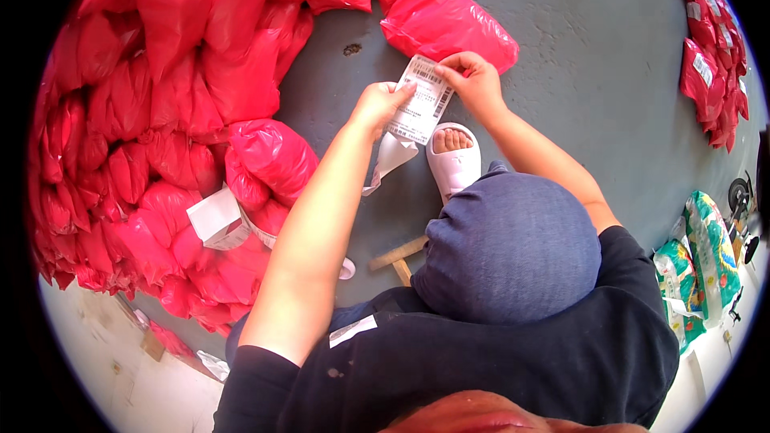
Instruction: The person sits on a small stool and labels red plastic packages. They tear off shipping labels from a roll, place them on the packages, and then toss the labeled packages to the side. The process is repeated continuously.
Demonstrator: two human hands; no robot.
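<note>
Between my two hands is a white shipping label (423, 99) with printed barcodes. My left hand (382, 106) pinches its left edge, thumb on top. At its upper right corner, the thumb and fingers of my right hand (473, 80) close on the label. A strip of white backing paper (391, 162) hangs below, near my left hand. Just beyond the label, a full red plastic bag (449, 24) lies on the floor. It is the nearest bag to my right hand, and I cannot tell whether they touch.
A large heap of red plastic bags (172, 96) fills the left side. Folded white label sheets (218, 218) rest on it. More labelled red bags (710, 56) lie at the far right. Green patterned sacks (706, 248) stand at the lower right. My foot wears a white slipper (454, 167).
</note>
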